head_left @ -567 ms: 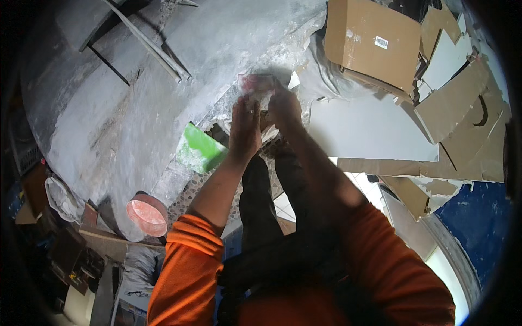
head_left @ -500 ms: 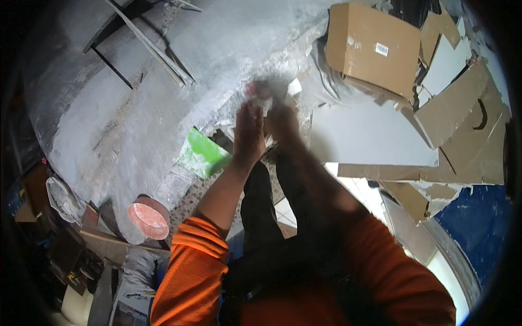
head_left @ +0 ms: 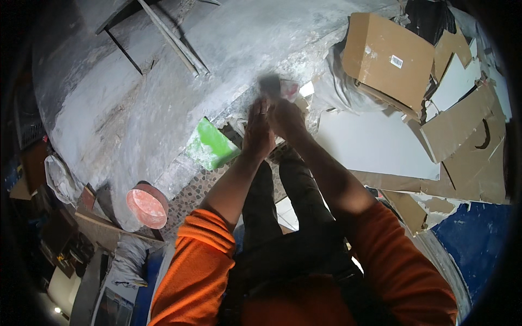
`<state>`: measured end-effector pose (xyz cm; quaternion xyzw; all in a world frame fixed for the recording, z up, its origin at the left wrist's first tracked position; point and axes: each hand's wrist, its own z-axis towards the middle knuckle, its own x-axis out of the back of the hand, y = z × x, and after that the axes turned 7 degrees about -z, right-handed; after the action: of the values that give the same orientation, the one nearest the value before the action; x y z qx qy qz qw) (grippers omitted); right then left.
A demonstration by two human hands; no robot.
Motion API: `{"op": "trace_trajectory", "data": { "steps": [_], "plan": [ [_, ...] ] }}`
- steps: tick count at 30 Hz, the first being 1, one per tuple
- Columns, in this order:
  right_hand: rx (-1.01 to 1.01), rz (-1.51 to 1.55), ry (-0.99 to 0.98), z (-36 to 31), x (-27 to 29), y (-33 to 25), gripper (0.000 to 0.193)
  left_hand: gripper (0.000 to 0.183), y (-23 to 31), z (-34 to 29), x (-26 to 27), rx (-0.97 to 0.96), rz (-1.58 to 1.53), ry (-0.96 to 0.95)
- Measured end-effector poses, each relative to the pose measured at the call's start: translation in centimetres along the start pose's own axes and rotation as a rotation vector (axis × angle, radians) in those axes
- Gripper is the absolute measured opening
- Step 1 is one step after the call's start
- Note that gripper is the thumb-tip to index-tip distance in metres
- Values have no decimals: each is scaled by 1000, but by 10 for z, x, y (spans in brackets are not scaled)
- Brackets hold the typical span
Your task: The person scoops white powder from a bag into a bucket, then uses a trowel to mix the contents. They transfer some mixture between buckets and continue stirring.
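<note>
My right hand [head_left: 287,119] is closed in a fist, apparently on a tool whose dark head [head_left: 269,84] is smeared by motion just beyond the fingers. Close against it is my left hand [head_left: 260,129], its fingers long and pressed together, pointing away from me; what they hold, if anything, is hidden. A small red and white object [head_left: 290,90], also blurred, shows just past my right knuckles. Both hands are above the broken, dusty edge of a grey slab [head_left: 217,70]. Left of them lies a bright green piece [head_left: 211,144] smeared with white powder.
A round pinkish-orange tub [head_left: 148,205] stands at the left. Pale metal bars [head_left: 174,41] lie on the slab. To the right are a white board [head_left: 375,144], a cardboard box [head_left: 389,57] and flattened cardboard [head_left: 467,130]. Pebble-patterned flooring [head_left: 190,198] shows by my legs.
My right hand has come in closer beside my left hand, and its blur has lessened. The dark head now shows ahead of the fingers. The whole view has shifted slightly.
</note>
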<state>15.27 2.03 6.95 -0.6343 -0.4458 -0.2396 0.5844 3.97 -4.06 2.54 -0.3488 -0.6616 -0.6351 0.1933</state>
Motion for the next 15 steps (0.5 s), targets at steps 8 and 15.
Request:
{"op": "trace_trajectory", "data": {
  "steps": [8,15],
  "plan": [
    [-267,246,-208,66,37,6,48,70,21,8,17,8,370,-130],
    [-244,134,-161,-33,64,74,63,80,1,43,18,-64,464,-42]
  ]
}}
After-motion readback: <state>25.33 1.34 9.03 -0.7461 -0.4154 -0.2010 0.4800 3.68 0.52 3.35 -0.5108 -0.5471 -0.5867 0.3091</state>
